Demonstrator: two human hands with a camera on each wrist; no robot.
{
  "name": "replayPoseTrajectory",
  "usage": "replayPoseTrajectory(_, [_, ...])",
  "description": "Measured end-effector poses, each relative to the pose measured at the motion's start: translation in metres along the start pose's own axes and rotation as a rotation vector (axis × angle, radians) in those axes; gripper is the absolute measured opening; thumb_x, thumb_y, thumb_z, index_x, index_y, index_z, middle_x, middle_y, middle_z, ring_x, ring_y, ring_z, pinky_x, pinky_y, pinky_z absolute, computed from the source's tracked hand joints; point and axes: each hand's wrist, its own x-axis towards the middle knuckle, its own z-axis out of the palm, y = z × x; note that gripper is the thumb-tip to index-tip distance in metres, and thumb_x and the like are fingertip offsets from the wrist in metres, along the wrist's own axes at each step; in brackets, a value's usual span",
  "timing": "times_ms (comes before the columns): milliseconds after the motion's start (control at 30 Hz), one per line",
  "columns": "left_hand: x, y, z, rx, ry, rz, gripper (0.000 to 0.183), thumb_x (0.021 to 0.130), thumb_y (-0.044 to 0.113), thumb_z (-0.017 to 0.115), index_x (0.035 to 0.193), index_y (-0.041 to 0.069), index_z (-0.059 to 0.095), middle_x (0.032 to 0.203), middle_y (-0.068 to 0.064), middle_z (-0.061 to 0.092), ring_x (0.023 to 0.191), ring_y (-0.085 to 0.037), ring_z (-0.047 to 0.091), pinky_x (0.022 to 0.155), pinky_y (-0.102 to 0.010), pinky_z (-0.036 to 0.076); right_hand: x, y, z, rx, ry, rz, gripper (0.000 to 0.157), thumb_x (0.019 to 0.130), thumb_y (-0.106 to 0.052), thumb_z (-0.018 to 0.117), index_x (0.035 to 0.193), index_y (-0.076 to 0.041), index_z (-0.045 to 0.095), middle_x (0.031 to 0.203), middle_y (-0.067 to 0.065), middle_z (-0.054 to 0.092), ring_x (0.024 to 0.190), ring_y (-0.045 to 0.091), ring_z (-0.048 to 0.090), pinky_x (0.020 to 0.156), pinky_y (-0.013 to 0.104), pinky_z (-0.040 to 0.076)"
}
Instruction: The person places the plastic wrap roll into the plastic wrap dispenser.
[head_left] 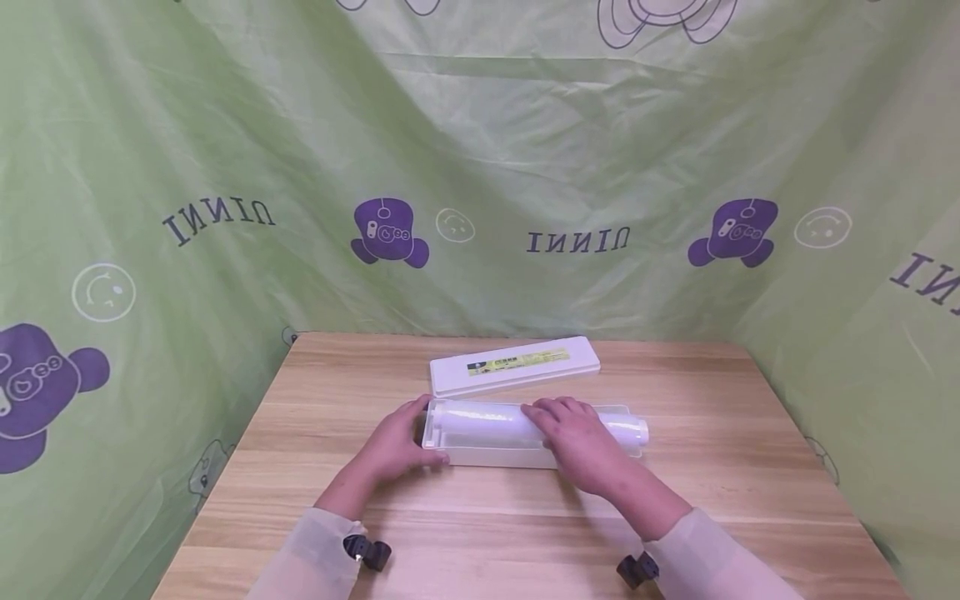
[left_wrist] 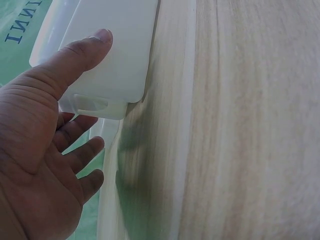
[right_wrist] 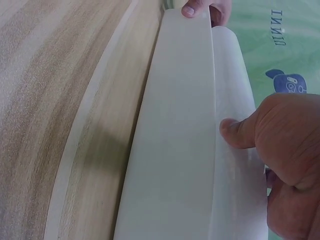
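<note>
Film roll [head_left: 483, 420] is gripped beneath the fingers of the right hand [head_left: 583, 443], its right end jutting out of the otherwise filled box [head_left: 495, 457], whose left end is held in the fingers of the left hand [head_left: 392, 446]. The lid [head_left: 517, 367] is already off, laid on the tabletop [head_left: 750, 500] beyond the fingers; the roll seems not fully seated, and whether packing or unpacking is left cannot be told.

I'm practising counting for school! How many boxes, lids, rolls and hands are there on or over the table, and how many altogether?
Boxes: 1, an open white box
Lids: 1, a white lid
Rolls: 1, a shiny roll
Hands: 2, a left hand and a right hand
Total: 5
</note>
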Motion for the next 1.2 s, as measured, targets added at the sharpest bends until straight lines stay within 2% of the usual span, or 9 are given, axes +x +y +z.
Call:
replayPoseTrajectory(633, [0.000, 0.002, -0.001, -0.007, -0.004, 0.016, 0.111, 0.059, 0.043, 0.101, 0.154, 0.020, 0.049, 0.143, -0.005, 0.059, 0.136, -0.030, 0.052, 0.119, -0.053, 0.037, 0.004, -0.002, 0.001, -0.053, -0.034, -0.043, 0.065, 0.093, -0.004, 0.073, 0.153, -0.019, 0.053, 0.144, 0.007, 0.059, 0.131, 0.031, 0.053, 0.111, 0.054, 0.043])
replayPoseTrajectory(933, [0.000, 0.003, -0.001, -0.003, -0.006, 0.012, 0.113, 0.060, 0.042, 0.101, 0.157, 0.018, 0.046, 0.151, -0.008, 0.055, 0.141, -0.030, 0.047, 0.121, -0.051, 0.034, 0.008, -0.005, 0.000, -0.059, -0.051, -0.065, 0.067, 0.091, -0.002, 0.074, 0.153, -0.019, 0.053, 0.142, 0.007, 0.060, 0.131, 0.031, 0.053, 0.111, 0.055, 0.043])
replayPoseTrajectory(1200, [0.000, 0.003, -0.002, -0.004, 0.000, 0.028, 0.106, 0.059, 0.042, 0.101, 0.151, 0.021, 0.052, 0.135, -0.001, 0.062, 0.129, -0.026, 0.056, 0.116, -0.051, 0.040, 0.010, -0.007, -0.002, -0.049, -0.067, -0.070, 0.068, 0.090, 0.001, 0.074, 0.152, -0.017, 0.054, 0.142, 0.008, 0.060, 0.131, 0.032, 0.053, 0.111, 0.055, 0.043])
